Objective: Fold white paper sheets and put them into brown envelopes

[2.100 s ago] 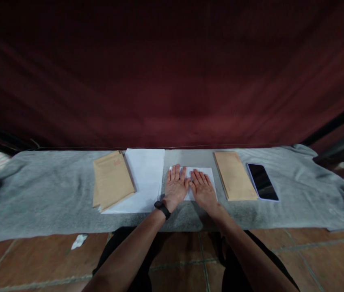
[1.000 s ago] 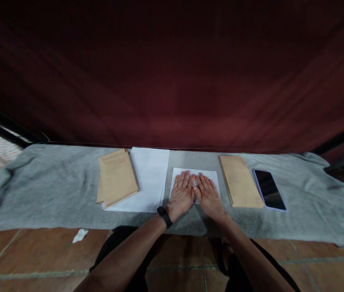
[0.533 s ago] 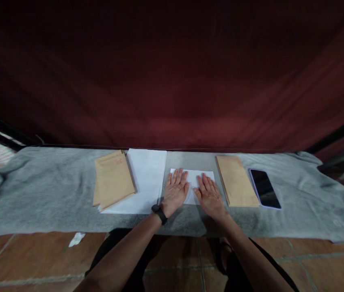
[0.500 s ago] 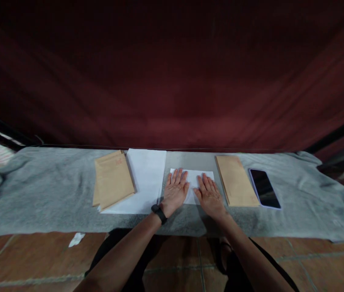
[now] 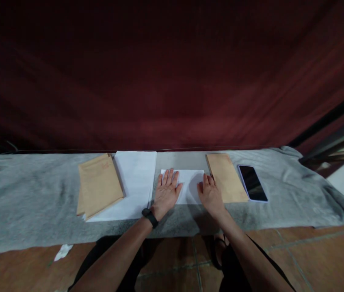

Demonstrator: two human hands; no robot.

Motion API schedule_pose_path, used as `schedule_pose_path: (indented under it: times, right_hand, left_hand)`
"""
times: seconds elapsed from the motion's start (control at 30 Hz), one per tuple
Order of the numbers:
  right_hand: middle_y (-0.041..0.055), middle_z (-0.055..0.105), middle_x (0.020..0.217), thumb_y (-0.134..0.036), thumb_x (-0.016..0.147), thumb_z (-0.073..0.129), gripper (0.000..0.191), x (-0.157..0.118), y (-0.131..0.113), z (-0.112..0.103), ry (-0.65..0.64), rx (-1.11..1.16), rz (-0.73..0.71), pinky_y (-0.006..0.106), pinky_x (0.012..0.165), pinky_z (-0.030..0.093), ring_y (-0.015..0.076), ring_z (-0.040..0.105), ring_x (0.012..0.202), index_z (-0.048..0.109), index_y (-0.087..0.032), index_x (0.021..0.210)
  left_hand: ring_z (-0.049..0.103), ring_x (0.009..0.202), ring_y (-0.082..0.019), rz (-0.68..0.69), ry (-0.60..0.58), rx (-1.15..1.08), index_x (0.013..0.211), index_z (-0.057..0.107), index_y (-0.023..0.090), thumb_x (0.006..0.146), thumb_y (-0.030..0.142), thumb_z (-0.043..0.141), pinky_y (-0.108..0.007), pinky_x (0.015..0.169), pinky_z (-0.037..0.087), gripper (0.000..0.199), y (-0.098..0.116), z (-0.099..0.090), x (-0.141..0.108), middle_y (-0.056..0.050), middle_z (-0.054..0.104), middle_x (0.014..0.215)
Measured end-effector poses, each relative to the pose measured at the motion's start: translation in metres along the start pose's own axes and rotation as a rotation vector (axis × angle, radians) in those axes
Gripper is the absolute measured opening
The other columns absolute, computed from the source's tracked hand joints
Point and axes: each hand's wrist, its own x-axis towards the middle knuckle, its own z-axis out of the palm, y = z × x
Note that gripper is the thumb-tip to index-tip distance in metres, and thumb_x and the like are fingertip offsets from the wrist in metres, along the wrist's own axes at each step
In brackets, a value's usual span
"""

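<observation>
A folded sheet of white paper (image 5: 188, 187) lies flat on the cloth in front of me. My left hand (image 5: 166, 192) rests on its left part, open, palm down with the fingers spread. At the paper's right edge is my right hand (image 5: 211, 196), open and holding nothing, its thumb a little apart from the fingers. Just beside the right hand lies a stack of brown envelopes (image 5: 228, 180). To the left, white paper sheets (image 5: 137, 174) lie partly under more brown envelopes (image 5: 100, 184).
A phone (image 5: 253, 183) with a dark screen lies right of the envelope stack. Grey cloth (image 5: 293, 194) covers the long narrow surface. Behind it hangs a dark red curtain (image 5: 172, 101). A white scrap (image 5: 63, 252) lies on the tiled floor (image 5: 172, 259).
My right hand has lifted off the paper's middle and shifted to its right edge. The left hand stays flat on the paper. The view has turned slightly right.
</observation>
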Motion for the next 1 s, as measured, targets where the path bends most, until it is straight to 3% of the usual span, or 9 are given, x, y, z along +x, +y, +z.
schedule_pose_path:
  times: [0.1,0.27,0.4,0.47,0.57,0.73,0.83,0.93,1.0]
  right_hand:
    - [0.0241,0.066,0.117,-0.034,0.097,0.044,0.052,0.005,0.001,-0.002,-0.011,-0.007,0.103,0.041,0.083,0.053,0.0319,0.067,0.101,0.048,-0.005,0.140]
    - [0.0196,0.070,0.108,-0.033,0.093,0.048,0.043,0.011,0.007,0.002,-0.041,0.063,0.182,0.037,0.083,0.051,0.0291,0.069,0.097,0.056,-0.010,0.128]
    - [0.0121,0.072,0.098,-0.028,0.088,0.048,0.028,0.018,0.013,0.001,-0.071,0.287,0.209,0.033,0.079,0.049,0.0253,0.068,0.092,0.064,-0.018,0.110]
    - [0.0072,0.070,0.083,-0.025,0.083,0.049,0.017,0.023,0.016,-0.001,-0.059,0.477,0.237,0.031,0.072,0.047,0.0228,0.066,0.080,0.064,-0.022,0.090]
    - [0.0011,0.057,0.062,-0.032,0.075,0.052,0.011,0.033,0.022,-0.005,-0.037,0.727,0.291,0.029,0.064,0.043,0.0193,0.056,0.066,0.052,-0.024,0.067]
    - [0.0008,0.058,0.069,-0.049,0.074,0.051,0.026,0.045,0.031,-0.014,0.006,0.881,0.332,0.029,0.063,0.044,0.0178,0.053,0.067,0.051,-0.023,0.074]
    - [0.0004,0.060,0.069,-0.054,0.073,0.053,0.032,0.047,0.032,-0.018,0.003,0.971,0.367,0.028,0.059,0.045,0.0168,0.054,0.064,0.053,-0.022,0.079]
    - [-0.0007,0.059,0.068,-0.055,0.069,0.059,0.035,0.048,0.031,-0.019,0.027,1.044,0.406,0.028,0.058,0.045,0.0156,0.052,0.062,0.055,-0.021,0.079]
    - [-0.0006,0.060,0.069,-0.054,0.068,0.063,0.036,0.047,0.030,-0.017,0.032,1.069,0.424,0.027,0.058,0.045,0.0155,0.053,0.063,0.057,-0.020,0.081]
  left_hand:
    - [0.027,0.151,-0.027,0.001,-0.003,0.002,0.153,0.040,0.019,0.103,0.045,0.033,-0.051,0.124,0.018,0.057,0.001,-0.001,0.000,-0.011,0.034,0.161]
    - [0.027,0.152,-0.027,-0.001,-0.007,0.010,0.153,0.040,0.020,0.103,0.045,0.033,-0.051,0.124,0.018,0.057,0.001,-0.001,0.000,-0.010,0.035,0.161]
    - [0.026,0.152,-0.027,-0.001,-0.019,0.001,0.153,0.040,0.022,0.102,0.046,0.035,-0.052,0.125,0.018,0.056,0.001,-0.001,0.000,-0.010,0.035,0.161]
    - [0.025,0.152,-0.027,-0.010,-0.026,-0.028,0.152,0.041,0.022,0.102,0.045,0.035,-0.052,0.125,0.017,0.056,0.001,-0.001,0.001,-0.010,0.035,0.161]
    - [0.020,0.153,-0.029,-0.063,-0.021,-0.150,0.153,0.038,0.018,0.102,0.045,0.037,-0.052,0.124,0.020,0.058,-0.002,-0.003,0.006,-0.012,0.030,0.164]
    - [0.019,0.154,-0.027,-0.268,0.125,-0.528,0.158,0.022,0.013,0.098,0.039,0.048,-0.043,0.122,0.029,0.071,-0.015,-0.009,0.026,-0.017,0.019,0.166]
    - [0.040,0.145,-0.026,-0.416,0.179,-0.811,0.158,0.021,0.013,0.094,0.034,0.055,-0.040,0.115,0.041,0.075,-0.023,-0.014,0.032,-0.018,0.038,0.159]
    - [0.070,0.107,-0.026,-0.474,0.082,-1.126,0.151,0.037,0.014,0.090,0.030,0.058,-0.039,0.092,0.059,0.066,-0.026,-0.017,0.029,-0.014,0.067,0.130]
    - [0.074,0.089,-0.023,-0.467,0.036,-1.240,0.141,0.049,0.013,0.087,0.026,0.057,-0.037,0.080,0.062,0.056,-0.026,-0.017,0.026,-0.010,0.074,0.113]
